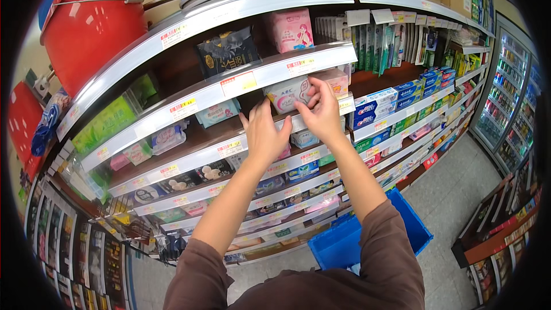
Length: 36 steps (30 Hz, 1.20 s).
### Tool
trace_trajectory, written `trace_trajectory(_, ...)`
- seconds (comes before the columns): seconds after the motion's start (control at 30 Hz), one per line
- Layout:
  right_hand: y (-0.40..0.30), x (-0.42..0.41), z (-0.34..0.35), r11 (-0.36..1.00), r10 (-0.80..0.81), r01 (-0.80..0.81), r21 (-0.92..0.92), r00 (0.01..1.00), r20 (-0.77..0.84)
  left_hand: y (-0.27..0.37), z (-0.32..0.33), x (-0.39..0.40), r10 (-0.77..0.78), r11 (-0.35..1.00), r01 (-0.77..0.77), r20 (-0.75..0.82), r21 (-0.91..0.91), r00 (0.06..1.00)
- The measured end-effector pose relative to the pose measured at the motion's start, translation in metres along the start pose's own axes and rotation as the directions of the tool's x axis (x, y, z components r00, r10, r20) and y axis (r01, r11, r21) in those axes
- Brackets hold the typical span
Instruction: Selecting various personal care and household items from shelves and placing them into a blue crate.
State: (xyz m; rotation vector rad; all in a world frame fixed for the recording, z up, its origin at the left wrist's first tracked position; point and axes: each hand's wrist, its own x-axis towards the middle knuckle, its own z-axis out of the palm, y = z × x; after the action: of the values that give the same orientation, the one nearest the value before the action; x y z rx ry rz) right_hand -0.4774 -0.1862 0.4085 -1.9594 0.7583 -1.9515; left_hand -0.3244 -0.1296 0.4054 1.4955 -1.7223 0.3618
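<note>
A white and grey ABC sanitary-pad pack [286,94] stands on the second shelf from the top, its front facing me. My right hand [322,110] grips its right side, thumb on the front and fingers curled at the edge. At the pack's lower left corner are the fingertips of my left hand [266,133], its thumb spread apart over the shelf edge. Just right of this pack is a pink pack [335,81], partly behind my right hand. A light blue pack [218,113] lies on the same shelf to the left.
Above are a black pack [227,51] and a pink pack [292,30]. Toothpaste boxes [374,105] fill the right-hand shelves. A blue plastic crate [335,245] stands on the floor by my right arm. A red bucket [94,21] sits upper left; a glass-door fridge [508,90] is far right.
</note>
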Motion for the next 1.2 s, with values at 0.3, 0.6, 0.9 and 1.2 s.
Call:
trace_trajectory(0.3, 0.000, -0.011, 0.010, 0.988, 0.003, 0.017, 0.157, 0.992, -0.125, -0.005, -0.014, 0.002, 0.017, 0.935, -0.060, -0.123, -0.349, 0.992)
trace_trajectory(0.6, -0.045, -0.038, 0.014, 0.827, 0.165, 0.008, 0.563, 0.953, -0.256, 0.002, -0.017, -0.034, 0.100, 0.591, -0.175, -0.145, -0.787, 0.984)
trace_trajectory(0.9, -0.094, -0.095, -0.015, 0.684, 0.346, -0.152, 0.713, 0.928, -0.135, 0.005, -0.045, -0.089, 0.033, 0.499, -0.064, -0.055, -0.864, 0.998)
trace_trajectory(1.2, -0.053, -0.124, -0.108, 0.904, 0.203, -0.295, 0.308, 0.933, 0.298, 0.015, -0.024, -0.103, 0.285, 0.486, 0.036, 0.198, -0.873, 0.938)
